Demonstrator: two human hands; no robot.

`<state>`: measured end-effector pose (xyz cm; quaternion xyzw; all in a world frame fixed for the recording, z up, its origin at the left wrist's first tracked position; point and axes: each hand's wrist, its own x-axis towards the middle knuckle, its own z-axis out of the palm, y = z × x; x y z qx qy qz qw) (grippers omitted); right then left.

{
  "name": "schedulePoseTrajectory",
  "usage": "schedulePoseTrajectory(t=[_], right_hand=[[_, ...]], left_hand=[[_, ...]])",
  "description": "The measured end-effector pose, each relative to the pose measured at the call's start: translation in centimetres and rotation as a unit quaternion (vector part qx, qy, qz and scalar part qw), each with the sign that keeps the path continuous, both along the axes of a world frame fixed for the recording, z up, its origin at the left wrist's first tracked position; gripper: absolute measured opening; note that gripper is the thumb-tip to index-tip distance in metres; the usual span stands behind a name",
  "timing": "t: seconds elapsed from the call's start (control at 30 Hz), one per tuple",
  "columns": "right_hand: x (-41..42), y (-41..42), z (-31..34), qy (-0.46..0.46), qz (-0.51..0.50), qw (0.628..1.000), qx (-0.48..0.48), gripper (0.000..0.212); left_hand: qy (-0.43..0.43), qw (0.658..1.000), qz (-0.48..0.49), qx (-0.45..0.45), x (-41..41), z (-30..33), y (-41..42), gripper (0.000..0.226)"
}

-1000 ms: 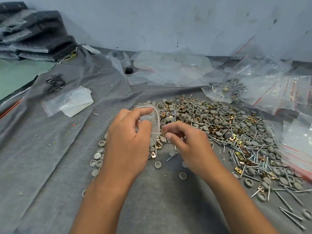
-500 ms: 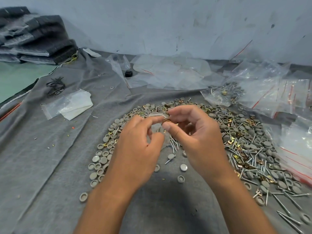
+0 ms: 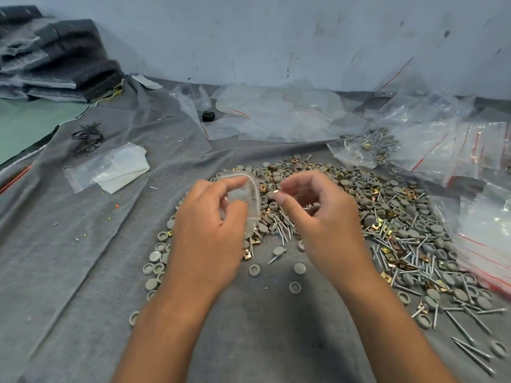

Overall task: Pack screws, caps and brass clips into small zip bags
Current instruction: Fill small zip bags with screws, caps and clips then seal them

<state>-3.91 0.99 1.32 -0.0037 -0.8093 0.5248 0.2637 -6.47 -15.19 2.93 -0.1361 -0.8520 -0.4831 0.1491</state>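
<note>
Compared with half a second earlier, the two hands have drawn apart: the fingertips no longer meet over the pile, and a gap now separates them.

The left hand (image 3: 206, 230) pinches a small clear zip bag (image 3: 247, 201) between thumb and forefinger, the bag's mouth held open and facing right, its body hanging down toward the pile. The right hand (image 3: 318, 217) is raised just right of the bag, fingers curled, thumb and forefinger closed on a small item at the tips; what that item is cannot be told.

Beneath both hands lies a broad heap of grey caps (image 3: 370, 219), brass clips (image 3: 387, 250) and screws (image 3: 284, 230), spreading right and near.

The work surface is grey felt cloth (image 3: 83, 258). Filled and empty bags (image 3: 442, 145) lie far right, folded grey cloths (image 3: 55, 59) far left, against a pale scuffed wall (image 3: 276, 37).
</note>
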Motion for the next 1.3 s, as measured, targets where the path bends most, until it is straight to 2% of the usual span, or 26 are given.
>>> schedulePoseTrajectory(t=[0.07, 0.17, 0.23, 0.37, 0.43, 0.6, 0.7, 0.77, 0.83, 0.93, 1.1, 1.3], right_hand=[[-0.3, 0.0, -1.8, -0.094, 0.007, 0.992, 0.081, 0.01], [-0.6, -0.6, -4.0, -0.206, 0.037, 0.953, 0.219, 0.009], [-0.8, -0.9, -4.6, -0.22, 0.042, 0.931, 0.289, 0.013], [-1.1, -1.3, -4.9, -0.183, 0.031, 0.921, 0.343, 0.028], [-1.2, -1.3, -5.1, -0.187, 0.031, 0.915, 0.355, 0.034], [-1.3, -1.1, -5.3, -0.187, 0.025, 0.916, 0.354, 0.013], [-1.2, -0.7, -5.3, -0.193, 0.029, 0.934, 0.299, 0.005], [-1.3, -0.4, -4.9, -0.195, 0.036, 0.952, 0.234, 0.007], [-1.2, -0.3, -4.6, -0.185, 0.042, 0.958, 0.213, 0.009], [-0.7, -0.9, -4.1, -0.153, 0.076, 0.956, 0.239, 0.017], [0.0, -2.0, -4.6, -0.16, 0.092, 0.922, 0.34, 0.019], [-0.2, -2.0, -4.6, -0.17, 0.09, 0.913, 0.36, 0.024]], left_hand=[[-0.007, 0.999, 0.026, 0.025, -0.1, 0.2, -0.2, 0.042], [-0.019, 0.998, 0.039, 0.041, -0.1, 0.4, -0.3, 0.044], [-0.021, 0.998, 0.039, 0.039, -0.1, 0.5, -0.2, 0.043], [-0.023, 0.998, 0.042, 0.034, -0.1, 0.4, -0.3, 0.042], [-0.027, 0.998, 0.044, 0.033, -0.1, 0.4, -0.4, 0.043], [-0.029, 0.998, 0.042, 0.027, -0.1, 0.5, -0.4, 0.043], [-0.031, 0.998, 0.042, 0.028, -0.1, 0.4, -0.5, 0.044], [-0.032, 0.998, 0.042, 0.029, -0.1, 0.4, -0.5, 0.044], [-0.031, 0.998, 0.042, 0.029, -0.1, 0.4, -0.4, 0.044], [-0.029, 0.998, 0.042, 0.028, -0.1, 0.4, -0.3, 0.044], [-0.029, 0.999, 0.037, 0.026, -0.1, 0.3, -0.2, 0.043], [-0.038, 0.998, 0.033, 0.033, -0.2, 0.2, -0.2, 0.043]])
